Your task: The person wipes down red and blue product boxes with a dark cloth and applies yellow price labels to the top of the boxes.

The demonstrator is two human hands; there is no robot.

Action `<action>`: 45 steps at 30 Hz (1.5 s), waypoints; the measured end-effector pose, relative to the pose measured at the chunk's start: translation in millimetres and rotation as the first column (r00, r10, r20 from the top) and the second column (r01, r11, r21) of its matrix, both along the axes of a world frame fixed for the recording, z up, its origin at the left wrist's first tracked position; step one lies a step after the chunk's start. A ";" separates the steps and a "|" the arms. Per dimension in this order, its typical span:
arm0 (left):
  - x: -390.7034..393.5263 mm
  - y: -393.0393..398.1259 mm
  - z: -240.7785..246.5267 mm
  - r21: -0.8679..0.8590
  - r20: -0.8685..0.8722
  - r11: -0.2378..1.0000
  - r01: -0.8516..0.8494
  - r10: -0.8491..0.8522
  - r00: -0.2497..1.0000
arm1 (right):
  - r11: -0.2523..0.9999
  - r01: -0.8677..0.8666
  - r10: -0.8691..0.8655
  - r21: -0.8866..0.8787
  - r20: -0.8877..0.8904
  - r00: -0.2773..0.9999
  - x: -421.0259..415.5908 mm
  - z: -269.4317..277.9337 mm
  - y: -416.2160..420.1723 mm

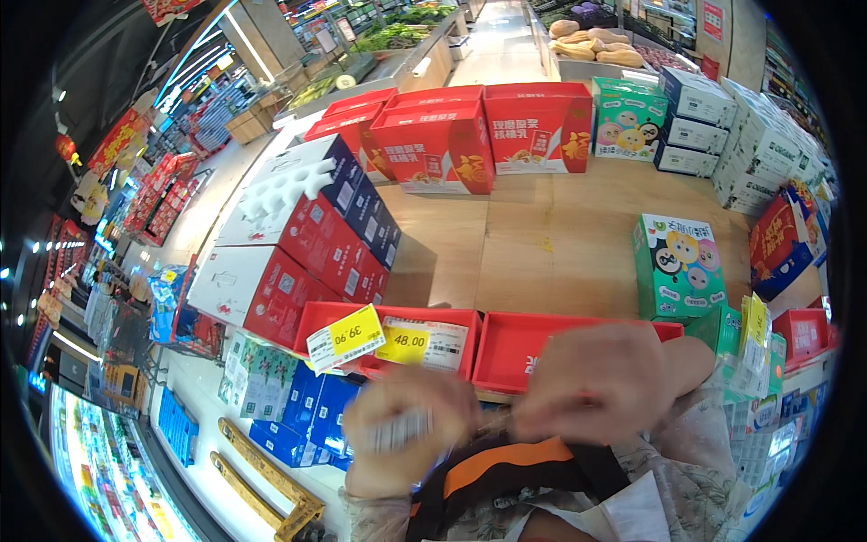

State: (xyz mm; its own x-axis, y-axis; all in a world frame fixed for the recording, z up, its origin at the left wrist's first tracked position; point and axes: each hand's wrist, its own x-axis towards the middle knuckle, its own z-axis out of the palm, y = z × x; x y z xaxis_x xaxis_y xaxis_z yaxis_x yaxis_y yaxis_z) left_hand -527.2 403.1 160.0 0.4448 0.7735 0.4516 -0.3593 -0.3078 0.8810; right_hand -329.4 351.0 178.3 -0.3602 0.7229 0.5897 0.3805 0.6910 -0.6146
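Observation:
My left hand [406,420] is raised close to my body with its fingers curled. A white barcode label [401,431] shows on it. To its right is my right hand [589,386], also curled and blurred by motion. Whether either hand holds something small is hidden. Just beyond them stand red cartons [511,349] along the near edge of a wooden display table [515,237]. My right hand covers part of one carton. Yellow-and-white price tags [406,344] are at the front of the left cartons. Below my hands runs a black garment with an orange band [501,467].
Red-and-white boxes [311,251] with a white moulded tray [288,190] on top stand left. Red gift boxes [433,149] line the far edge. A green box [677,267] sits right. A yellow pallet jack [271,474] and blue boxes [305,413] are on the lower left floor.

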 end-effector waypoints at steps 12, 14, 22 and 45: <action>33.5 59.2 -47.6 -0.069 -0.052 0.940 -0.334 0.331 0.942 | 0.844 0.199 -0.345 -0.499 -0.219 0.913 -7.9 -33.8 84.7; 36.5 68.1 -55.4 -0.123 -0.019 0.945 -0.303 0.303 0.953 | 0.835 0.217 -0.364 -0.505 -0.212 0.907 -6.1 -41.5 90.0; -2.7 106.4 -66.1 -0.162 0.164 0.837 -0.523 0.545 0.822 | 0.888 0.426 -0.434 -0.171 -0.615 0.658 39.8 -27.6 106.3; -67.9 0.8 -137.8 0.082 -0.553 0.863 -0.498 0.455 0.698 | 0.962 0.000 0.013 -0.274 0.046 0.999 -27.0 -73.7 95.6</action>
State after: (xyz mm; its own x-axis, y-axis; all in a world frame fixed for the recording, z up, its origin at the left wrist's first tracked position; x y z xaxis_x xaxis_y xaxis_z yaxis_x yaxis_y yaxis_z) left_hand -595.1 403.9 22.2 0.1575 0.9686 0.1922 0.3555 -0.2372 0.9041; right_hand -356.4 446.7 104.6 -0.3884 0.8518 0.3515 0.4096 0.5013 -0.7622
